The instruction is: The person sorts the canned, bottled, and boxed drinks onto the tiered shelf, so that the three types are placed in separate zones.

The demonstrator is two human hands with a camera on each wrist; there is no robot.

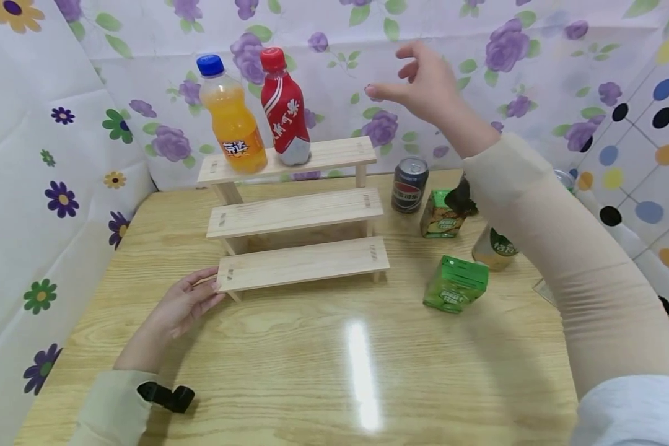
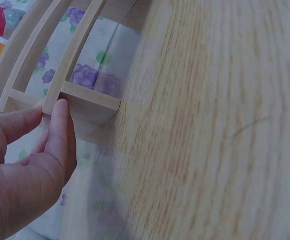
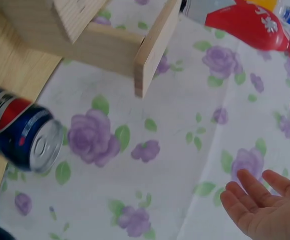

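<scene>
A three-tier wooden shelf [image 1: 295, 214] stands on the table. My left hand [image 1: 186, 303] pinches the left end of its lowest board [image 2: 60, 92] between thumb and fingers. On the top board, a bottle of orange soda [image 1: 234, 124] with a blue cap and a red-labelled bottle [image 1: 286, 114] with a red cap stand upright side by side. My right hand [image 1: 429, 87] is raised in the air, right of the red bottle and above the dark blue cola can [image 1: 408, 186]. Its fingers [image 3: 254, 200] are spread, with nothing between them and the thumb.
Right of the shelf stand a green-and-brown drink carton [image 1: 441, 217], a green drink carton [image 1: 454, 288] and a beige can [image 1: 493, 248]. My right sleeve partly covers the things behind it. Flowered cloth [image 1: 340, 74] hangs behind the table [image 1: 290, 371].
</scene>
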